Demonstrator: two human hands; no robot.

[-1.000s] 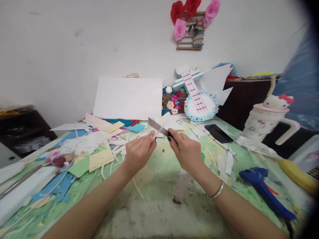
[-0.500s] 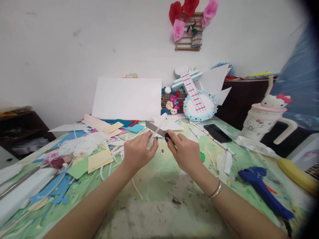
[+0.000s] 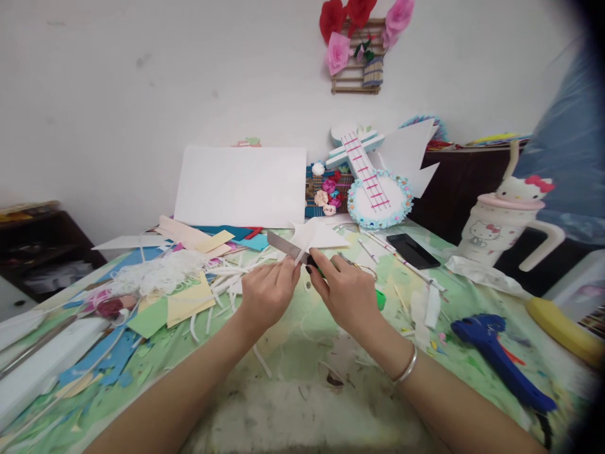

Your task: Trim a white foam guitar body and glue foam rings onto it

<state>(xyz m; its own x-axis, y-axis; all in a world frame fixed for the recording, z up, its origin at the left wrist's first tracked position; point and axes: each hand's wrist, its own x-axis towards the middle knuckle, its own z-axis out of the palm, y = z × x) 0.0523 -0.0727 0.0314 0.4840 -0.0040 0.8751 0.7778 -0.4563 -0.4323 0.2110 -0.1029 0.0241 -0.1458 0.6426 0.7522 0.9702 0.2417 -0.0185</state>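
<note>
My right hand is closed round the green handle of a utility knife, its long grey blade pointing up and left. The green end of the handle pokes out behind the palm. My left hand pinches a thin white strip that crosses the blade near its base. The strip's upper end stands free above the blade; its lower part is hidden by the left fingers. Both hands are close together above the table, with their fingertips almost meeting. Scissors lie partly hidden behind the right hand.
A green-patterned cloth covers the table. Paper scraps and tangled white string lie left. A blue glue gun, black phone and handled cup stand or lie right. A white board and a decorated paper instrument lean behind.
My left hand has shifted slightly right, closer to my right hand. The blade has moved a little left across the white strip. More of the scissors shows behind the right hand.
</note>
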